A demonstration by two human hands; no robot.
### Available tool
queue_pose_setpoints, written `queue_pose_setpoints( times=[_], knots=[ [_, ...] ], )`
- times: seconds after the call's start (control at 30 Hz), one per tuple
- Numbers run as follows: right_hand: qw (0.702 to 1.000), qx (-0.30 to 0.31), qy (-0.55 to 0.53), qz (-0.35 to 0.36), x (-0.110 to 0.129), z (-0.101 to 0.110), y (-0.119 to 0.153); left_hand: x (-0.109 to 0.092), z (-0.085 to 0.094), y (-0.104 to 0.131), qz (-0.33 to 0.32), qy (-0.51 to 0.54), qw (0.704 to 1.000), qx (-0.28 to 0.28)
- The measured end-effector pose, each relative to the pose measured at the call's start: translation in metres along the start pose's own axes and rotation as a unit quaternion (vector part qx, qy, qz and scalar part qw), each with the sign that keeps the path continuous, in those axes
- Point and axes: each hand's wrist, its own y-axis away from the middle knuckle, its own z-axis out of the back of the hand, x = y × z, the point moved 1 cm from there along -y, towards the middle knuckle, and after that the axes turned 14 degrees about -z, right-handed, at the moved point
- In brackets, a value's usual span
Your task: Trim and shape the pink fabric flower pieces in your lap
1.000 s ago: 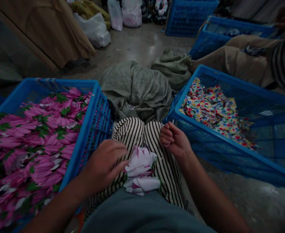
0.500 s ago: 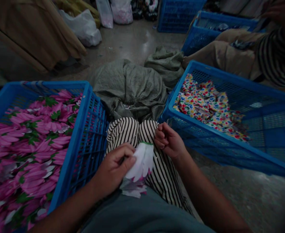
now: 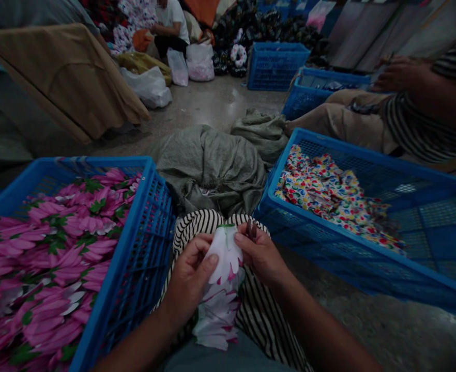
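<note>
Over my striped knees, my left hand (image 3: 191, 276) and my right hand (image 3: 259, 253) both pinch a white fabric flower piece (image 3: 225, 253) with a green tip at its top. Below it a small stack of white and pink petal pieces (image 3: 216, 320) lies on my lap. A thin dark object sticks up between the fingers of my right hand; I cannot tell what it is.
A blue crate (image 3: 142, 248) full of pink fabric flowers (image 3: 57, 248) stands at my left. A second blue crate (image 3: 352, 263) at my right holds dotted colourful pieces (image 3: 329, 191). Grey sacks (image 3: 212, 165) lie ahead. A person in striped clothing (image 3: 425, 113) sits at the right.
My left hand lifted one white piece off the lap stack. My right hand came over and took hold of it too. The view tilted upward.
</note>
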Motion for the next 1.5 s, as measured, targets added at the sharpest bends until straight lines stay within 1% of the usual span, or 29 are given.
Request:
queue_pose_setpoints(
  times=[0.07,0.13,0.17,0.23,0.3,0.33,0.37,0.47,0.6,0.7,0.77,0.83,0.87,0.93,0.97,1.0,1.03,1.07,1.1,1.13,1.17,1.2,1.23,1.27,1.33,1.37,1.4,1.43,1.5],
  knots=[
    [1.000,-0.009,0.013,0.022,0.002,-0.003,0.002,-0.007,0.003,-0.006,0.024,0.054,0.998,-0.002],
    [0.998,0.002,0.048,0.041,0.005,-0.007,0.007,-0.014,0.007,-0.015,0.041,0.101,0.994,0.006],
    [0.996,0.012,0.071,0.046,0.007,-0.010,0.009,-0.016,0.010,-0.020,0.045,0.111,0.993,0.023],
    [0.992,0.030,0.116,0.048,0.010,-0.013,0.013,-0.018,0.014,-0.027,0.066,0.095,0.989,0.087],
    [0.988,0.036,0.140,0.049,0.011,-0.014,0.015,-0.015,0.017,-0.031,0.123,0.060,0.980,0.147],
    [0.988,0.035,0.142,0.049,0.011,-0.013,0.015,-0.014,0.017,-0.032,0.153,0.047,0.974,0.161],
    [0.989,0.035,0.139,0.048,0.010,-0.012,0.015,-0.012,0.018,-0.031,0.175,0.044,0.970,0.162],
    [0.991,0.047,0.116,0.038,0.006,-0.008,0.013,-0.012,0.014,-0.027,0.193,0.094,0.969,0.125],
    [0.996,0.046,0.076,0.019,0.000,-0.006,0.010,-0.016,0.007,-0.022,0.215,0.180,0.957,0.077],
    [0.998,0.045,0.044,0.019,-0.001,-0.007,0.009,-0.016,0.005,-0.021,0.227,0.205,0.951,0.034],
    [0.998,0.052,0.030,0.020,-0.001,-0.008,0.008,-0.015,0.004,-0.021,0.226,0.204,0.952,0.022],
    [0.997,0.052,0.046,0.016,0.000,-0.008,0.007,-0.014,0.003,-0.022,0.219,0.198,0.955,0.014],
    [0.997,0.041,0.069,0.022,0.000,-0.008,0.006,-0.014,0.002,-0.022,0.215,0.193,0.957,0.004],
    [0.988,-0.015,0.138,0.070,0.002,-0.006,0.008,-0.014,0.000,-0.023,0.204,0.179,0.962,-0.032],
    [0.975,-0.052,0.178,0.119,0.003,-0.005,0.010,-0.014,-0.001,-0.024,0.198,0.168,0.964,-0.051],
    [0.955,-0.084,0.219,0.179,0.005,-0.005,0.012,-0.015,-0.003,-0.024,0.192,0.155,0.967,-0.069],
    [0.929,-0.101,0.261,0.242,0.006,-0.005,0.015,-0.015,-0.004,-0.024,0.188,0.141,0.969,-0.082],
    [0.899,-0.102,0.304,0.298,0.007,-0.005,0.017,-0.015,-0.006,-0.024,0.186,0.128,0.970,-0.091],
    [0.870,-0.089,0.348,0.338,0.008,-0.006,0.018,-0.015,-0.008,-0.024,0.185,0.120,0.971,-0.094],
    [0.845,-0.072,0.387,0.362,0.008,-0.007,0.019,-0.015,-0.010,-0.023,0.184,0.117,0.971,-0.093],
    [0.827,-0.057,0.417,0.373,0.008,-0.007,0.018,-0.015,-0.012,-0.023,0.184,0.116,0.972,-0.088],
    [0.820,-0.052,0.431,0.373,0.008,-0.007,0.017,-0.015,-0.014,-0.023,0.184,0.117,0.973,-0.082],
    [0.826,-0.062,0.425,0.366,0.009,-0.006,0.015,-0.014,-0.015,-0.023,0.184,0.115,0.973,-0.077],
    [0.842,-0.088,0.398,0.354,0.010,-0.003,0.012,-0.013,-0.016,-0.024,0.182,0.109,0.974,-0.076],
    [0.875,-0.171,0.310,0.330,0.013,0.003,0.009,-0.012,-0.014,-0.025,0.163,0.086,0.979,-0.087],
    [0.882,-0.204,0.275,0.323,0.016,0.007,0.009,-0.012,-0.012,-0.026,0.148,0.071,0.982,-0.094],
    [0.883,-0.219,0.259,0.325,0.018,0.008,0.010,-0.012,-0.011,-0.027,0.133,0.055,0.985,-0.098],
    [0.880,-0.207,0.266,0.335,0.020,0.009,0.011,-0.012,-0.009,-0.028,0.120,0.042,0.987,-0.096],
    [0.873,-0.133,0.318,0.346,0.020,0.004,0.013,-0.013,-0.009,-0.028,0.112,0.028,0.991,-0.072]
  ],
)
